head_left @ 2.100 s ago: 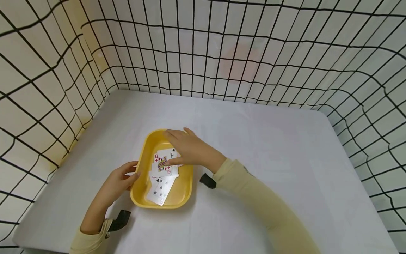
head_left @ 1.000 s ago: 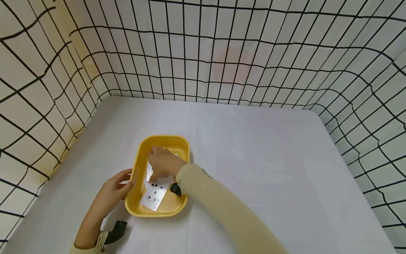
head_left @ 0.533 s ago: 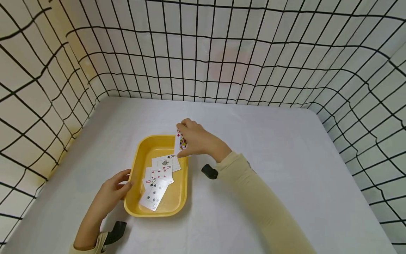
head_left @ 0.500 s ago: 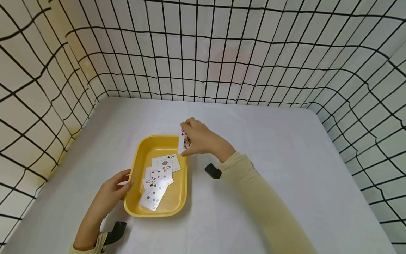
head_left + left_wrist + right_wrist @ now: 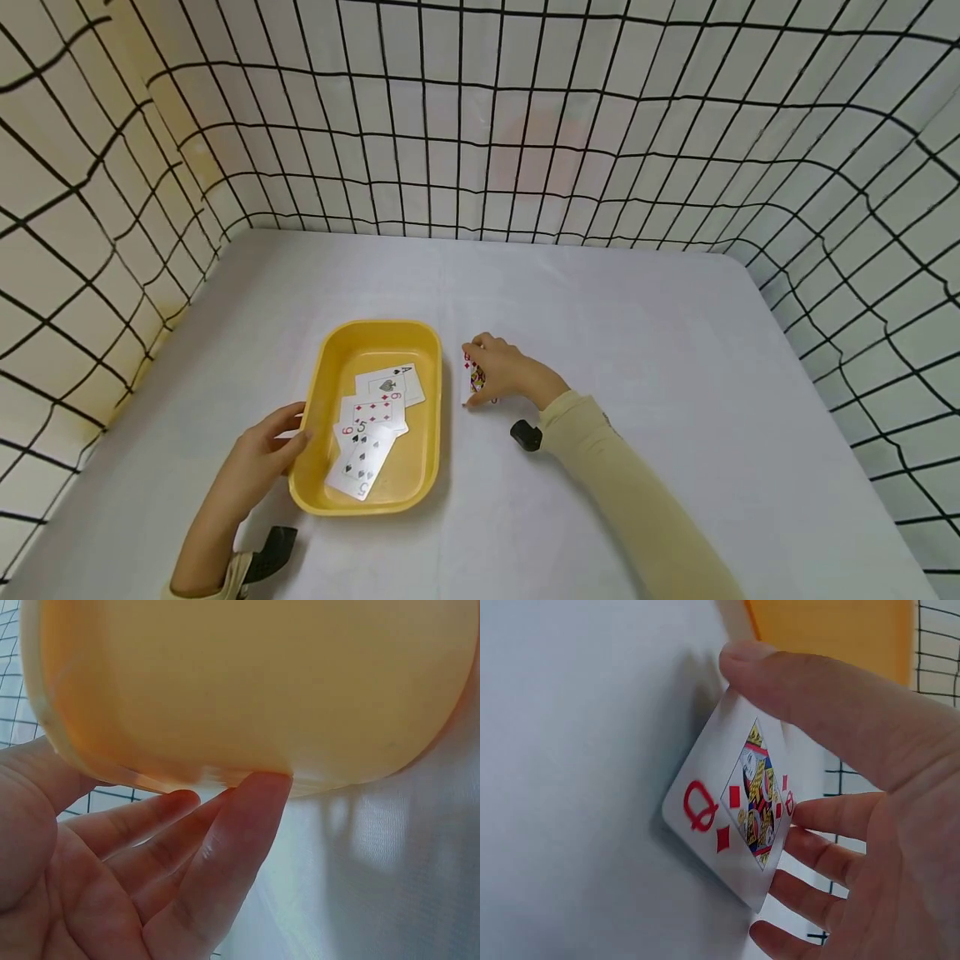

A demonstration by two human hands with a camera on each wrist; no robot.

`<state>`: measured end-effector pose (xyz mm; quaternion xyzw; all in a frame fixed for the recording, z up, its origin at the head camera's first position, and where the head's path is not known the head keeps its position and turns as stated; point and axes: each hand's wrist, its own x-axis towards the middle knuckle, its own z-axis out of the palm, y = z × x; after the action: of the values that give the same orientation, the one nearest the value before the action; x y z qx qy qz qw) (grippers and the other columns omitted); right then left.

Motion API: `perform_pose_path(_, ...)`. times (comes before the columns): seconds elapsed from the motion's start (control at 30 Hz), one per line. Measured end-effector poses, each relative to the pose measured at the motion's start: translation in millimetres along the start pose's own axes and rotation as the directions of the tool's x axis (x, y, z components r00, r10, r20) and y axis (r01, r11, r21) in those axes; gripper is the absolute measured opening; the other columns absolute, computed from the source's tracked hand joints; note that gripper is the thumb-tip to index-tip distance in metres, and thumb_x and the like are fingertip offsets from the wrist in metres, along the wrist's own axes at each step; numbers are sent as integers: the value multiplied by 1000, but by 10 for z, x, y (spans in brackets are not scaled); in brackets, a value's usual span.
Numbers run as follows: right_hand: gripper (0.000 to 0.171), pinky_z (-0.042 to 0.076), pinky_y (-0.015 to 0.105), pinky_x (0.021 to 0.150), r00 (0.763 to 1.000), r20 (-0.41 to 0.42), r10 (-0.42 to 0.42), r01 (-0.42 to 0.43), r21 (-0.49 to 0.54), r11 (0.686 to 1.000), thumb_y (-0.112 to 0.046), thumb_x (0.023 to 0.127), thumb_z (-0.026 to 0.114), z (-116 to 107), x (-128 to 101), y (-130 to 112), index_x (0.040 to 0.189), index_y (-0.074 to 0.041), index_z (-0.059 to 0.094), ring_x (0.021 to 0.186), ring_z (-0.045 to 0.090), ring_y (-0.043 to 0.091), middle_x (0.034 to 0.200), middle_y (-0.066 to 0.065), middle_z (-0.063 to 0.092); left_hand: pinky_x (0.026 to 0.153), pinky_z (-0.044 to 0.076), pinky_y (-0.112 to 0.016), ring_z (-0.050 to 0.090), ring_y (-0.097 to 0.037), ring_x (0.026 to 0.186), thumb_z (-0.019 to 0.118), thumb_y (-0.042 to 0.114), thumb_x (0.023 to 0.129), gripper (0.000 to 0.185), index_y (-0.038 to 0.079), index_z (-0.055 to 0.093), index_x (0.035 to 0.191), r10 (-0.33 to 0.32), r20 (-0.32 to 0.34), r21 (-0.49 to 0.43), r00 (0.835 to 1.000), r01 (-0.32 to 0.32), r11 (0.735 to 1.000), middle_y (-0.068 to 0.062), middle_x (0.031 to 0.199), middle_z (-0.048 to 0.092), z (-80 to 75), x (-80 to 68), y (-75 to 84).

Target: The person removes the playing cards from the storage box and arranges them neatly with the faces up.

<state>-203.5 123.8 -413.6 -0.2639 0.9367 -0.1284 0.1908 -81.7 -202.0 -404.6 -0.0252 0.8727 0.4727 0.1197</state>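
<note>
In the head view, a yellow plastic tray (image 5: pixel 365 334) holds several face-up playing cards, overlapping in a column. The ace of spades (image 5: pixel 390 385) is farthest back, a six of diamonds (image 5: pixel 372 408) in the middle, the five of spades (image 5: pixel 363 462) nearest. My left hand (image 5: pixel 262 450) holds the tray's left rim, thumb and fingertips at its edge. To the right of the tray, my right hand (image 5: pixel 512 371) grips a queen of diamonds (image 5: pixel 739 802) by its edges, thumb on one side and fingers on the other. The card is face up, right at the white tabletop.
White cloth covers the table (image 5: pixel 637 333). Black netting (image 5: pixel 480 150) stands along its back and both sides. A dark wrist-worn piece (image 5: pixel 527 435) sits by the right sleeve, another dark piece (image 5: pixel 272 553) by the left.
My right hand has reached into the tray, lifted out the queen of diamonds and carried it over the right rim down to the table. My left hand has stayed at the tray.
</note>
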Motion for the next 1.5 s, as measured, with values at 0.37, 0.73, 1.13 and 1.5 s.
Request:
perform_pose_path(0.37, 96, 27, 37, 100, 1000, -15, -4, 4, -14, 1000, -50, 66, 74, 107, 1, -8, 141, -10, 29, 116, 35, 23, 133, 8, 35, 66, 53, -31, 57, -33, 94, 54, 27, 90, 53, 2, 36, 134, -4, 1, 0, 1000, 4, 1000, -26, 120, 47, 11, -4, 2)
perform_pose_path(0.73, 66, 25, 41, 102, 992, -113, -49, 45, -38, 998, -32, 85, 60, -153, 67, -271, 139, -11, 30, 123, 32, 27, 138, 11, 32, 66, 52, -29, 57, -32, 94, 54, 28, 91, 55, 1, 35, 135, -17, 3, -11, 1000, 17, 1000, -26, 121, 46, 8, -40, -33)
perform_pose_path(1.13, 65, 27, 33, 101, 952, -56, -301, 283, -216, 934, -38, 80, 65, -325, 220, -1162, 135, -15, 39, 120, 38, 19, 134, 3, 39, 66, 53, -30, 57, -34, 94, 54, 28, 91, 53, 2, 36, 134, 8, -1, -6, 1000, -8, 1000, -26, 121, 47, -8, -13, 0)
perform_pose_path(1.5, 71, 30, 29, 92, 925, 303, -230, 339, -379, 861, -35, 71, 75, 100, 411, -1733, 132, -37, 38, 110, 37, 10, 131, -15, 36, 66, 53, -30, 56, -36, 97, 53, 32, 90, 56, 2, 36, 135, 37, 7, -9, 999, -37, 999, -26, 123, 46, -29, -20, -13)
